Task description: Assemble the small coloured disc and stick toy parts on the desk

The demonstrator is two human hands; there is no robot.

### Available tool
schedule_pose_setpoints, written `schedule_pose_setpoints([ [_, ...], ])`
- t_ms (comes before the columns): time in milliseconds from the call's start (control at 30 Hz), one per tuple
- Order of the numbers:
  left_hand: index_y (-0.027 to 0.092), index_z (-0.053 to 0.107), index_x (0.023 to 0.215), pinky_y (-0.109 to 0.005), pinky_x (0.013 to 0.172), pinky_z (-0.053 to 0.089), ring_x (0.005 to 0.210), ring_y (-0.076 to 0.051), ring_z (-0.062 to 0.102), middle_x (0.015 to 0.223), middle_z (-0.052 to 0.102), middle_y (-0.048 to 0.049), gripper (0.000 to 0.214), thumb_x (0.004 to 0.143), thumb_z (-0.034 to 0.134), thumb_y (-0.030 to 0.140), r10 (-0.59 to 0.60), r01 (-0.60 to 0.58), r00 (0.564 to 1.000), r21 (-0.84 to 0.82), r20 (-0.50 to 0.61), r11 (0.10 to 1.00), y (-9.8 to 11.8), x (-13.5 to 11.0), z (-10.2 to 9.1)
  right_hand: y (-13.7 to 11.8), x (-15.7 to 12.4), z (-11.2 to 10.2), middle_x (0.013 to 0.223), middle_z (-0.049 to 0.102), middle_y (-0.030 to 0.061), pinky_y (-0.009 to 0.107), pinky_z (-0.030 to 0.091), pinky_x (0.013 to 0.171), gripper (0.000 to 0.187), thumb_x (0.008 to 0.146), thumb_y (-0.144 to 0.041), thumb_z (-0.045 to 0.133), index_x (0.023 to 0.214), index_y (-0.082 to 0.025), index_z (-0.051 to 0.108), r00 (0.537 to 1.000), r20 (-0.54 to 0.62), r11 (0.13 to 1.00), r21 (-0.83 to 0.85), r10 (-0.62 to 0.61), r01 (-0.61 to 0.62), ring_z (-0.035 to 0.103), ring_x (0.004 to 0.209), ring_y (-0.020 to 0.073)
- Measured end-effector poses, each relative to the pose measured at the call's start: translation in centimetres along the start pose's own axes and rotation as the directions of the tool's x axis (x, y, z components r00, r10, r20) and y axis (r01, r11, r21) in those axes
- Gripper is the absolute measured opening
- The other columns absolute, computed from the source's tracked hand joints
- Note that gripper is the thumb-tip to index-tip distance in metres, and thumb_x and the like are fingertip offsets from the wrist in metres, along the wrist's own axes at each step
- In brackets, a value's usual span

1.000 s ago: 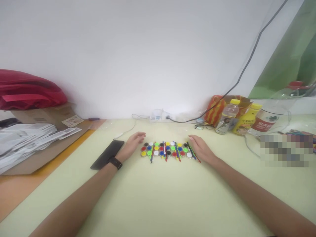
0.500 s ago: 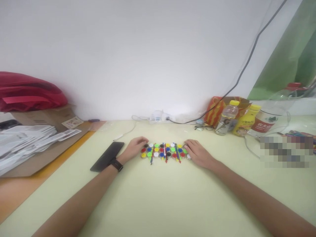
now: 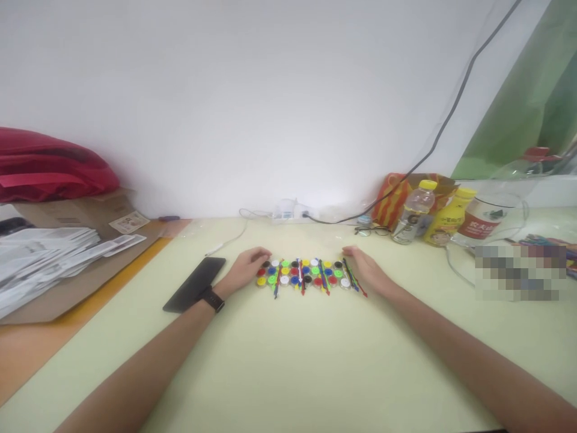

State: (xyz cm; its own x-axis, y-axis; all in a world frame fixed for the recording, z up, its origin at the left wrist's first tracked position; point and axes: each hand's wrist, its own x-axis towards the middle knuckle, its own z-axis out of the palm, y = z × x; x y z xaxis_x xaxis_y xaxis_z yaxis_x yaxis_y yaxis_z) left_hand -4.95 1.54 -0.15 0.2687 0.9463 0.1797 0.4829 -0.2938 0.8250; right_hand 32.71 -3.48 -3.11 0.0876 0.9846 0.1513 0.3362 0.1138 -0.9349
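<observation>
Small round pots with coloured lids (image 3: 308,281) stand in tight rows on the pale table, in red, blue, yellow, green, white and black. Bundles of thin coloured sticks with arrow-like tips (image 3: 301,278) lie across the pots in several places. My left hand (image 3: 247,267) rests at the left end of the rows, fingers stretched out beside the black and red lids. At the other end, my right hand (image 3: 367,270) lies with its fingers extended just right of the last stick bundle (image 3: 355,278). Neither hand visibly holds anything; some fingertips are partly hidden.
A black phone-like slab (image 3: 195,284) lies by my left wrist. Stacked white papers (image 3: 49,258) and a red bag (image 3: 54,165) are at far left. Eyeglasses (image 3: 372,231), bottles (image 3: 415,211) and a striped bag (image 3: 388,191) stand back right, near a power strip (image 3: 288,211).
My right hand has shifted off the right end of the rows, uncovering a black-lidded pot and the last stick bundle. My left hand has stayed nearly in place.
</observation>
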Motion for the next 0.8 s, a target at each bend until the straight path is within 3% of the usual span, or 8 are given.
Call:
schedule_pose_setpoints([
  [100,0.021,0.076,0.106,-0.036,0.095,0.052,0.105,-0.027,0.068,0.111,0.076,-0.0071,0.042,0.092,0.059,0.057,-0.014,0.012,0.998,-0.037,-0.059,0.999,0.1,0.0,0.0,0.3,1.4,-0.5,0.118,0.075,0.0113,0.045,0.039,0.120,0.056,0.102,-0.064,0.035,0.106,-0.022,0.072,0.984,-0.077,0.928,0.351,0.161,-0.125,0.064,0.125,0.0264],
  [267,0.018,0.067,0.129,-0.045,0.110,0.048,0.132,-0.031,0.059,0.148,0.059,-0.0154,0.069,0.099,0.033,0.069,-0.099,0.055,0.985,-0.289,-0.140,0.956,-0.4,0.7,-0.3,0.5,2.1,-1.4,0.125,0.072,0.0145,0.044,0.049,0.113,0.058,0.103,-0.061,0.025,0.106,-0.021,0.067,0.967,-0.105,0.840,0.523,0.233,-0.146,0.066,0.123,0.0261],
  [367,0.016,0.063,0.134,-0.048,0.116,0.043,0.139,-0.032,0.054,0.151,0.056,-0.0187,0.078,0.098,0.028,0.075,-0.187,0.083,0.974,-0.569,-0.128,0.818,-0.2,0.9,-0.9,0.6,2.0,-1.6,0.133,0.069,0.0174,0.047,0.050,0.112,0.066,0.101,-0.064,0.019,0.112,-0.020,0.067,0.979,-0.071,0.849,0.513,0.190,-0.128,0.064,0.127,0.0281],
  [433,0.016,0.062,0.136,-0.049,0.116,0.043,0.141,-0.032,0.052,0.150,0.057,-0.0188,0.084,0.095,0.026,0.079,-0.216,0.074,0.968,-0.669,-0.131,0.739,0.1,0.8,-1.3,0.7,1.9,-1.7,0.136,0.067,0.0184,0.051,0.050,0.111,0.072,0.100,-0.066,0.015,0.117,-0.019,0.067,0.989,-0.053,0.871,0.482,0.135,-0.093,0.063,0.130,0.0299],
  [600,0.016,0.061,0.139,-0.048,0.114,0.047,0.141,-0.033,0.052,0.150,0.056,-0.0192,0.090,0.093,0.021,0.082,-0.243,0.072,0.958,-0.695,-0.151,0.715,0.3,0.7,-1.6,0.7,1.9,-1.9,0.135,0.068,0.0194,0.054,0.052,0.109,0.085,0.098,-0.071,0.005,0.124,-0.019,0.068,0.998,-0.042,0.944,0.330,0.043,-0.027,0.062,0.130,0.0313],
  [800,0.012,0.068,0.120,-0.042,0.115,0.046,0.131,-0.028,0.061,0.146,0.059,-0.0223,0.071,0.101,0.029,0.068,-0.325,0.125,0.935,-0.730,-0.140,0.672,-0.4,1.4,-1.2,0.3,1.4,-1.0,0.128,0.071,0.0190,0.049,0.056,0.103,0.079,0.100,-0.069,0.010,0.117,-0.019,0.069,0.998,-0.058,0.973,0.231,0.023,-0.010,0.067,0.122,0.0300],
])
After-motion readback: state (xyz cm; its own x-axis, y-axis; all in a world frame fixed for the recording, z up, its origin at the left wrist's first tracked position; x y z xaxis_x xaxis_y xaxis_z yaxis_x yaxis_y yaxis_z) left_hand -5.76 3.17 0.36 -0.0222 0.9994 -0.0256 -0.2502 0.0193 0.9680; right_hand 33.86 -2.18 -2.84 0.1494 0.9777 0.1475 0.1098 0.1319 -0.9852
